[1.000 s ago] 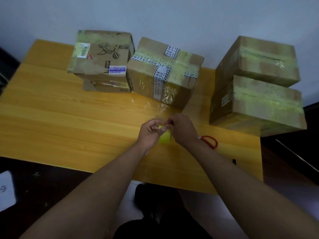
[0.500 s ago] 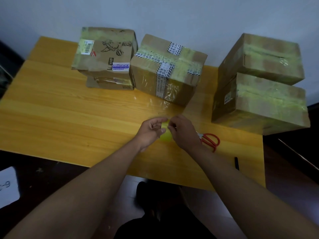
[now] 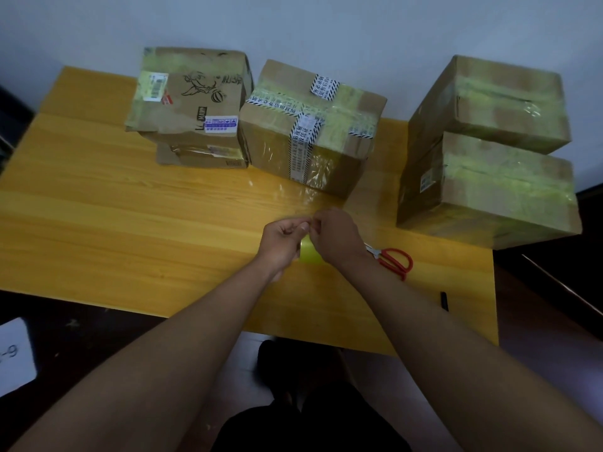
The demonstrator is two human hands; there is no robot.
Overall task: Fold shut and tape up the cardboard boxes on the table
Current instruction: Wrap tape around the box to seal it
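Boxes: five cardboard boxes sit along the far side of the table [image 3: 130, 223]; the middle box [image 3: 310, 125] lies straight ahead of my hands, and every flap I can see is already folded down under tape.
Tape roll: the yellow-green tape roll [image 3: 309, 254] stands on the table between my wrists, touching both hands.
Left grip: my left hand [image 3: 282, 243] is curled, thumb and forefinger pinching at the top of the roll, I judge on the loose tape end.
Right grip: my right hand [image 3: 337, 238] is curled too, fingertips meeting the left's at that spot; what it pinches I cannot tell.
Key relation: the roll is below my fingertips, equally near both hands, the middle box beyond it.
Scissors: red-handled scissors [image 3: 393, 261] lie just beside my right wrist.
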